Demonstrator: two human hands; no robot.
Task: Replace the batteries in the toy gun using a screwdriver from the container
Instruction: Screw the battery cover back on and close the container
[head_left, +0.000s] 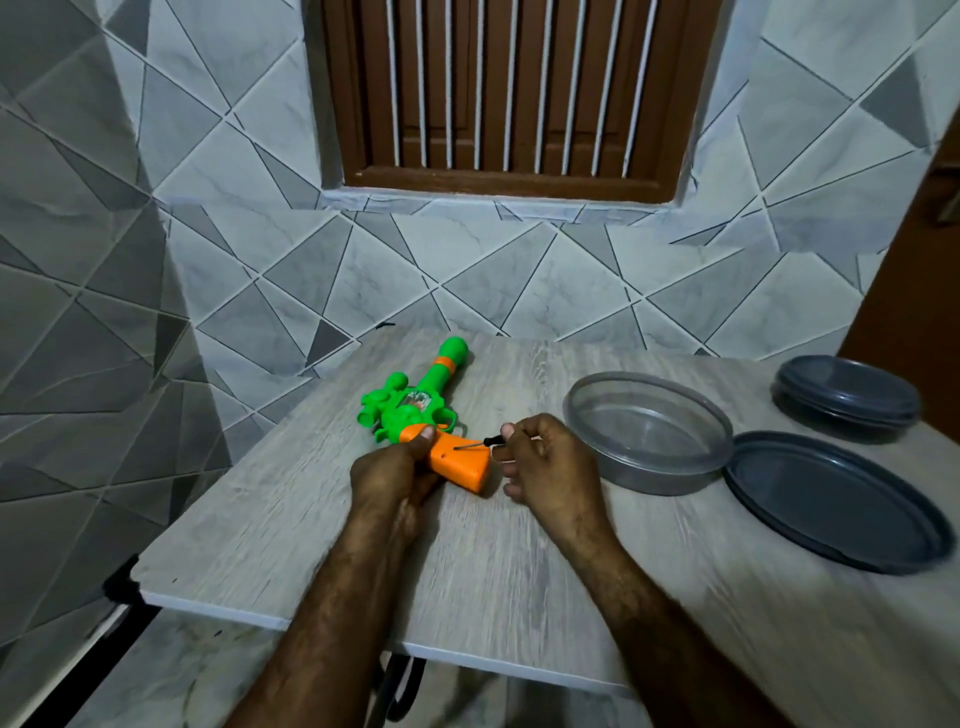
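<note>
The left hand (395, 470) is closed round the orange handle (465, 465) of the gun (415, 408), with the thumb pressed on the handle's upper end. The gun lies flat on the table (291, 519). Its green body and barrel run up and away from this grip, toward the wall.

The right hand (545, 454) pinches the screwdriver (475, 443) between thumb and fingers, just right of the handle. The tool's black end sits at the fingertips. The thin shaft points left, tip on the orange face, near the left thumb. The lower right fingers are loosely curled and hold nothing.

The clear container (649, 470) stands open just right of the right hand. A grey lid (831, 506) lies flat just beside it, on its far side. A second container (847, 397), lidded, stands farther right and back, well apart from both grips.
</note>
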